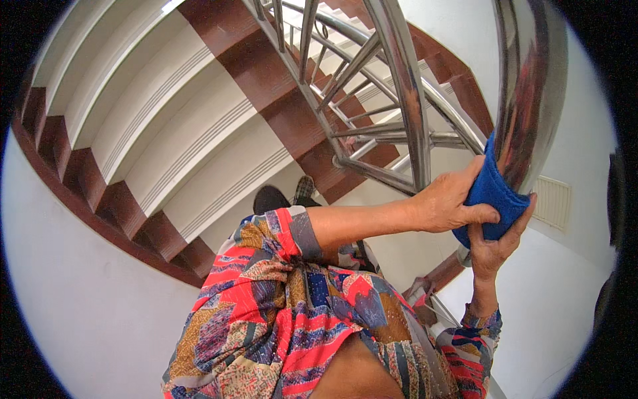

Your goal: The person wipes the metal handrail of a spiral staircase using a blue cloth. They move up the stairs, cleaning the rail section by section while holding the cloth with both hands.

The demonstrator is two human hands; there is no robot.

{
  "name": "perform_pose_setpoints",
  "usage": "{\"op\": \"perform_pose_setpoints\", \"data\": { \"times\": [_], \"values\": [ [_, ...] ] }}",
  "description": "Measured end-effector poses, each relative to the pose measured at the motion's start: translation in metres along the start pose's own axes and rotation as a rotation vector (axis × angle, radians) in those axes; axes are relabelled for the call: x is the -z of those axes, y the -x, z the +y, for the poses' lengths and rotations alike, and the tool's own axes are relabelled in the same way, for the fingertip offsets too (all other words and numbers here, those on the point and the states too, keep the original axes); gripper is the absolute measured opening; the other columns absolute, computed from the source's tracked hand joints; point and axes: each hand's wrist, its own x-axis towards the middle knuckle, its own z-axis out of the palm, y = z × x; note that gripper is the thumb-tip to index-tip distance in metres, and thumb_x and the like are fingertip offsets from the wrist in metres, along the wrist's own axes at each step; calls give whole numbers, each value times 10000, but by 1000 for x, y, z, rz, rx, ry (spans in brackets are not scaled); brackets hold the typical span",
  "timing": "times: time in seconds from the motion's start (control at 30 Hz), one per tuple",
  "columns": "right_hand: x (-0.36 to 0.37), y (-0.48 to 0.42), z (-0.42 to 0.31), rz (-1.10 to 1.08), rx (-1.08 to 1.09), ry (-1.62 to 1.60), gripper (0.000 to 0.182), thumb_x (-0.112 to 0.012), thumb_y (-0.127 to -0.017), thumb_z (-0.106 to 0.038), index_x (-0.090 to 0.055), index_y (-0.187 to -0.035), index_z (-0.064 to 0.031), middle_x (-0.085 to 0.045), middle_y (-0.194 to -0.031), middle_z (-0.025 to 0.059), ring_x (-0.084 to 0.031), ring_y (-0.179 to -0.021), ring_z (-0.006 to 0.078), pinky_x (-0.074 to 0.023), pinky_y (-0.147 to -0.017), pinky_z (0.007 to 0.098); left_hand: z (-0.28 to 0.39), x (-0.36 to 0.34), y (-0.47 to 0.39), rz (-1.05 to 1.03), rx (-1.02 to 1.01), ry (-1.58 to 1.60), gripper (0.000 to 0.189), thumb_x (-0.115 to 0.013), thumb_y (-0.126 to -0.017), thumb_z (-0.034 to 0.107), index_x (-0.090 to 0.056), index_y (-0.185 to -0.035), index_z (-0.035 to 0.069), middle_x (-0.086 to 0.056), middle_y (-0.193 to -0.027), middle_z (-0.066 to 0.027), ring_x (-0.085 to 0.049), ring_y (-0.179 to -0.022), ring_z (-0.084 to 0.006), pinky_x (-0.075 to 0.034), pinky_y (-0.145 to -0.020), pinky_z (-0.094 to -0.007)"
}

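Both of my hands hold a blue cloth (493, 199) wrapped around the thick polished metal handrail (531, 95) at the right. My left hand (451, 199) reaches across from the left, its thumb pressed on the cloth's near side. From below, my right hand (498, 247) grips the cloth's lower edge, fingers spread along both sides. The cloth hides the part of the rail beneath it.
White stair treads (199, 129) with reddish-brown borders (279, 90) lie at the left. Metal balusters (411, 99) rise beside my left forearm. My dark shoes (271, 199) are on the landing. A wall vent (552, 203) is at the right, and a clear plastic bag (422, 294) hangs low.
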Motion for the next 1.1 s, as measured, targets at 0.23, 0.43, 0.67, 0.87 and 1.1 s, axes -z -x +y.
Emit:
{"op": "perform_pose_setpoints", "data": {
  "times": [0.23,0.43,0.67,0.87,1.1],
  "values": [
    [-7,8,-8,59,-74,41,895,-729,-702,-236,-166,-1358,-3,-340,-1321,214,-416,-1158,294,-331,-954,356,4,2,5,37,60,21,630,-671,-683,352,-419,-1158,25,-576,-879,-217,-571,-819,-371,-443,-725,-394],
    [-12,22,-15,155,124,231,674,-606,-791,-159,-238,-1341,-31,-284,-1329,277,-320,-1193,461,-261,-986,485,3,3,19,12,99,-22,423,-633,-717,214,-496,-1081,46,-573,-880,-197,-556,-795,-376,-449,-703,-377],
    [-38,64,-40,118,301,114,488,-440,-828,-21,-309,-1298,-31,-297,-1291,311,-324,-1183,476,-296,-947,554,0,29,61,-29,-89,-220,267,-507,-795,117,-508,-1047,30,-554,-941,-203,-543,-847,-389,-449,-724,-386],
    [-123,-22,-63,326,119,-139,440,-464,-880,-147,-367,-1280,8,-350,-1315,236,-367,-1203,374,-297,-990,413,20,93,36,327,-358,-534,303,-525,-823,118,-524,-1080,-43,-456,-1195,-228,-526,-1014,-343,-445,-824,-346],
    [-181,-173,-122,203,159,-282,552,-525,-828,-262,-340,-1261,25,-418,-1244,235,-449,-1104,402,-377,-921,421,94,206,-60,569,-941,-1136,395,-575,-734,35,-556,-1128,65,-472,-1199,-175,-460,-1117,-309,-428,-872,-360]
  ]
}}
